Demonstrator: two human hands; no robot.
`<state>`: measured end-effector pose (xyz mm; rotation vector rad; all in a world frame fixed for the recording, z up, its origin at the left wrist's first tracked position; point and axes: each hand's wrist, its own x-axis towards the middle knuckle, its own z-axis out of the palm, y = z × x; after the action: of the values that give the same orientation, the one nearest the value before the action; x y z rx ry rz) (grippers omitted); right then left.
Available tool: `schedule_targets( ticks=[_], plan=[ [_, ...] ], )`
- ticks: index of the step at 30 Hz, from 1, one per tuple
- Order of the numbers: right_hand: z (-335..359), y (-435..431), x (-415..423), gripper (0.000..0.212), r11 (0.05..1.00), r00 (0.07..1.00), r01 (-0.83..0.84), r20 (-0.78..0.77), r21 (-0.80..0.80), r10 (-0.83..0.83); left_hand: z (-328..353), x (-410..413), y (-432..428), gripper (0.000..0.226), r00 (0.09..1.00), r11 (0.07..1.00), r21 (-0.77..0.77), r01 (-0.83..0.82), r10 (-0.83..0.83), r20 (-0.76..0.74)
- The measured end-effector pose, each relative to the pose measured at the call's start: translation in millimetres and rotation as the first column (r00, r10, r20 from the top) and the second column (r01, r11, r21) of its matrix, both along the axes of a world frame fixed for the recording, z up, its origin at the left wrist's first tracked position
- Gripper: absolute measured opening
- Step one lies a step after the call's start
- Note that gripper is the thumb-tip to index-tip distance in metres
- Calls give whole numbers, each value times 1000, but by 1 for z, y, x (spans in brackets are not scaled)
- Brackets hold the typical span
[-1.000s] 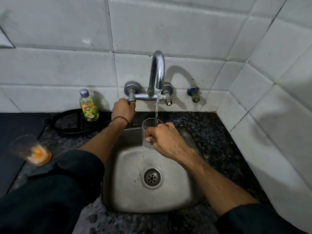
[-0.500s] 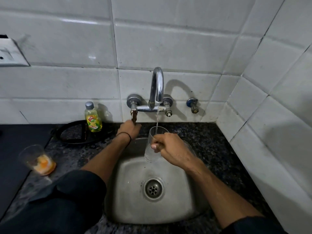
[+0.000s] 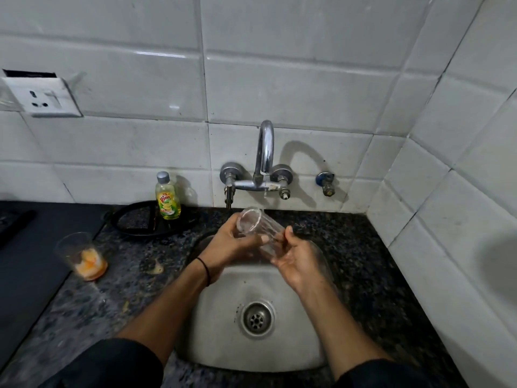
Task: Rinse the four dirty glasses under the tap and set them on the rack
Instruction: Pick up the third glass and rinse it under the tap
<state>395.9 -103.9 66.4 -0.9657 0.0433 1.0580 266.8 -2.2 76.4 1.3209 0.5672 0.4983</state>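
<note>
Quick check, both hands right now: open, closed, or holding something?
Left hand: grips the clear glass near its rim.
Right hand: holds the same glass at its base end.

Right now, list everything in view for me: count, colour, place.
clear glass: one, transparent, tilted above the sink, in both hands
dirty glass: one, clear with orange residue, on the counter left of the sink
tap: one, chrome, on the wall behind the sink
small valve: one, blue-capped, on the wall right of the tap
soap bottle: one, yellow-green, at the black tray's back edge
black tray: one, round, at the counter's back
sink: one, steel, set in the counter
counter: one, dark speckled
socket: one, white, upper left wall
left hand: one, grips the clear glass near its rim
right hand: one, holds its base
</note>
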Motion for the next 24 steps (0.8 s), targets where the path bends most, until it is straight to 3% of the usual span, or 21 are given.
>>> schedule_targets(
  ticks=[3,5,9,12,14,15,19,24],
  plan=[
    [-2,8,-16,31,998,980,55,-191,14,-52,3,5,-5,61,999,993,118,-17,13,42],
    [-1,8,-22,32,997,977,71,-200,7,-68,5,6,-7,59,997,992,117,-55,48,61],
    [-1,-8,-19,34,980,985,-98,123,-172,120,5,4,-14,56,993,982,160,-104,93,75],
    [-10,-19,-15,26,910,824,-104,478,-401,305,8,5,-19,54,995,970,223,-94,85,49],
    [-12,-27,-10,14,918,644,-44,692,-393,327,10,6,-21,55,998,965,253,-68,62,34],
    [-14,-31,-7,20,931,557,-60,762,-360,330,10,6,-21,55,999,960,274,-53,48,24],
    [-12,-43,-2,48,907,356,-192,835,-374,420,12,5,-25,59,1000,937,349,-21,26,-8],
    [-15,-43,-1,66,917,334,-147,854,-371,399,14,4,-31,58,999,940,340,-32,29,14]
  ],
)
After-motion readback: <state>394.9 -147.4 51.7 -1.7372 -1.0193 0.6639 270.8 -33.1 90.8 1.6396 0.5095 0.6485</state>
